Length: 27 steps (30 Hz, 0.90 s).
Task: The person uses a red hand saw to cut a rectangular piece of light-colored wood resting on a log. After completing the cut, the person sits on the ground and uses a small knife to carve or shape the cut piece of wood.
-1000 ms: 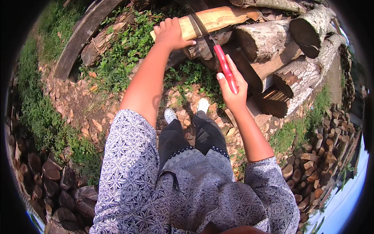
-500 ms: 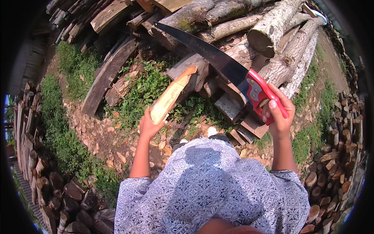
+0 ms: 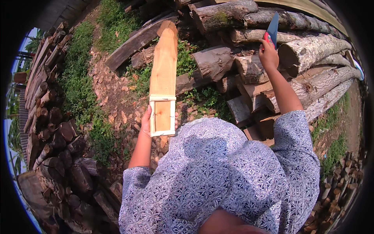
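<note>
My left hand (image 3: 145,121) is closed around the lower end of a long pale wooden board (image 3: 164,66). The board stands lengthwise away from me, with a rough, darker far tip. A small raised rectangular frame of light strips (image 3: 163,117) sits on its near end, close to my belly. Out to the far right, my right hand (image 3: 269,57) grips the red handle of a handsaw, and its dark blade (image 3: 273,28) points away from me over the logs. Most of the handle is hidden by the fingers.
Thick logs (image 3: 317,52) lie stacked at the far right, with cut blocks (image 3: 214,60) nearer the middle. A curved timber (image 3: 134,46) rests on weeds at the far left. Firewood piles (image 3: 64,163) line the left side, and another (image 3: 339,187) stands at the lower right.
The board has turned upright in my left hand, so its framed face now shows. My right hand has carried the saw farther away, and the blade now points away from me instead of leftward.
</note>
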Each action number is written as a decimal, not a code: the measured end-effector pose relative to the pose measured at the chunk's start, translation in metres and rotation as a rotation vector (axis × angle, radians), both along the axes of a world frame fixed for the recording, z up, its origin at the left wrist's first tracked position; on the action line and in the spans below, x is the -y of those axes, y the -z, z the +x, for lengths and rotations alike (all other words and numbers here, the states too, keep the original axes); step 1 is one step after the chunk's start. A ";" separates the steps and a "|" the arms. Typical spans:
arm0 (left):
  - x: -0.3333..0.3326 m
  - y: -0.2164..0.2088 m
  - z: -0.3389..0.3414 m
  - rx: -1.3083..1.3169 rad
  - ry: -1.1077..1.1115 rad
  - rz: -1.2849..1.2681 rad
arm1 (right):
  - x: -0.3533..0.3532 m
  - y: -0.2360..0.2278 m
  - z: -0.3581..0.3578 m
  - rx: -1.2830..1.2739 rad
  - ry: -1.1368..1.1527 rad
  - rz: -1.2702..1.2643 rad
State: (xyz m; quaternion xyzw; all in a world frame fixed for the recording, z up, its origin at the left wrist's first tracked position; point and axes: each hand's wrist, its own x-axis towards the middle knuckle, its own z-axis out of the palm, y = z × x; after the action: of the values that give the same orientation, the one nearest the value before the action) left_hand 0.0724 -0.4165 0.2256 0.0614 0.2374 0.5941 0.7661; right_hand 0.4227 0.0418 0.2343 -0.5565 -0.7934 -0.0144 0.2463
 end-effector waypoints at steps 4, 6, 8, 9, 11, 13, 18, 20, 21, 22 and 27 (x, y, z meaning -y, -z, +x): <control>0.023 -0.037 0.020 -0.174 -0.111 0.051 | -0.007 0.067 -0.001 0.041 -0.051 -0.080; 0.042 -0.054 0.036 -0.257 -0.201 0.033 | -0.014 0.085 0.006 0.223 0.050 -0.181; 0.062 -0.063 0.045 -0.259 -0.252 0.073 | -0.023 0.101 0.013 0.308 0.145 -0.284; 0.068 -0.064 0.047 -0.253 -0.254 0.128 | -0.030 0.106 0.021 0.269 0.145 -0.345; 0.074 -0.064 0.050 -0.374 -0.251 0.148 | -0.057 0.121 0.045 0.302 0.111 -0.299; 0.081 -0.072 0.047 -0.649 -0.242 0.042 | -0.068 0.119 0.046 0.269 0.144 -0.302; 0.073 -0.086 0.035 -1.781 -0.334 -0.254 | 0.039 -0.008 -0.020 -0.888 -0.026 -0.432; 0.060 -0.099 0.026 -2.211 -0.243 -0.271 | 0.080 -0.079 -0.017 -1.285 -0.143 -0.377; 0.056 -0.109 0.020 -2.442 -0.202 -0.286 | 0.095 -0.103 -0.014 -1.397 -0.175 -0.289; 0.054 -0.112 0.012 -2.489 -0.193 -0.251 | 0.110 -0.126 -0.010 -1.397 -0.158 -0.199; 0.041 -0.133 -0.012 -2.742 -0.194 0.184 | 0.144 -0.140 0.003 -0.798 -0.401 -0.535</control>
State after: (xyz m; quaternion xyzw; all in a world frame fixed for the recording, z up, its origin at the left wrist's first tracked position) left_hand 0.0608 -0.4573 0.3591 0.6259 0.7592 0.1227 -0.1297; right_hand 0.4261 -0.1024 0.3740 -0.3994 -0.7046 0.4497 0.3766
